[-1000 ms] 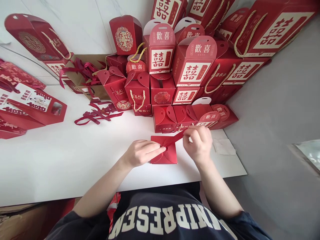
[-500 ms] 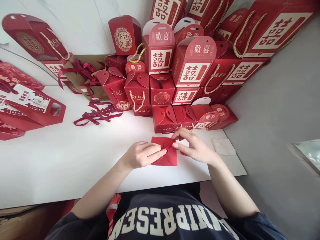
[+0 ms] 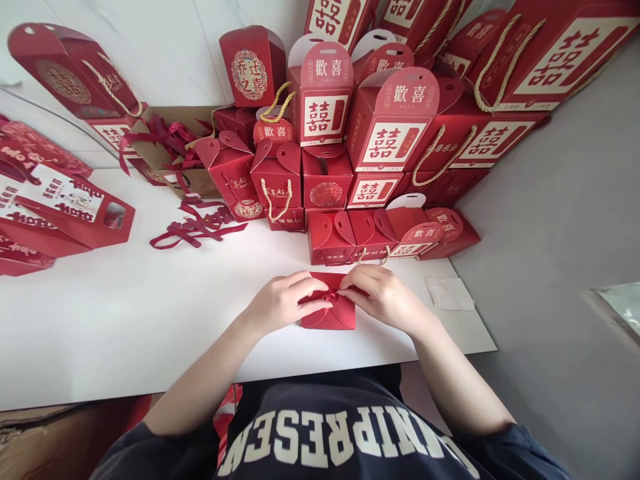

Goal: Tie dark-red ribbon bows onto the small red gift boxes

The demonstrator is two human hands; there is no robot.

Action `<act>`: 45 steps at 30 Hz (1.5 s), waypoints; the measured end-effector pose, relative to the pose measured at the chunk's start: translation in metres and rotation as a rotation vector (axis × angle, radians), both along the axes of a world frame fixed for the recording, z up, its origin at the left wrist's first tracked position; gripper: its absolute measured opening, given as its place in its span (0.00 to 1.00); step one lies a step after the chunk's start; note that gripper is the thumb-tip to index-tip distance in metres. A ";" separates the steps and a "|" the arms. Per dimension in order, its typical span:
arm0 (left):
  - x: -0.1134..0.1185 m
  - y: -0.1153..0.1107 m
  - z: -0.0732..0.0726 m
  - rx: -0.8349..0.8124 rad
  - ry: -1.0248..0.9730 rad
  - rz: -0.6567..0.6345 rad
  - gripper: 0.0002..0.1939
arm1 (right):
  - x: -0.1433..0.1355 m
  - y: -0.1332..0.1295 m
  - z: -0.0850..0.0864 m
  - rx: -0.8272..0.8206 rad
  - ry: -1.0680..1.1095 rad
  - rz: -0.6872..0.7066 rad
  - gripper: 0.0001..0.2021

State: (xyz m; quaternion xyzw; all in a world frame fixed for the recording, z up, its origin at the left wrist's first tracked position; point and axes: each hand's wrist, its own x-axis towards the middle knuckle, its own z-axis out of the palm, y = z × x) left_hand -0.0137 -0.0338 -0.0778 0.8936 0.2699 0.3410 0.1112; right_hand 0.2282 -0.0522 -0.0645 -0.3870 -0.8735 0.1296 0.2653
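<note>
A small red box [image 3: 336, 318] lies near the table's front edge, its curved flaps folded over the top. At the centre of its top sits a dark red ribbon [image 3: 331, 295], looped in a small knot or bow. My left hand [image 3: 283, 301] is at the box's left side, thumb and fingers pinched on the ribbon. From the right, my right hand [image 3: 383, 297] pinches the ribbon's other side with thumb and forefinger. Both hands hide parts of the box's top.
Red gift boxes [image 3: 327, 187] stand stacked behind the hands. A heap of dark red ribbons [image 3: 200, 223] lies on the white table [image 3: 200, 300], before a brown box [image 3: 193, 181] holding more ribbon. Red bags [image 3: 75, 207] stand at left, a white sheet [image 3: 450, 294] at right.
My right hand's fingers have closed on the ribbon, where they were spread apart before. The ribbon now shows as a bunched loop over the box, and both hands are at it.
</note>
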 end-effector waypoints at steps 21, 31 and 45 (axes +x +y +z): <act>-0.019 0.009 0.028 -1.231 0.052 0.161 0.13 | 0.019 -0.016 -0.034 0.518 -0.062 -0.116 0.12; -0.025 0.014 0.035 -1.335 0.219 0.157 0.24 | 0.022 -0.007 -0.027 -0.994 0.654 -0.062 0.19; -0.026 0.019 0.025 -1.335 0.038 -0.005 0.21 | 0.014 -0.002 -0.013 -1.172 0.635 0.109 0.17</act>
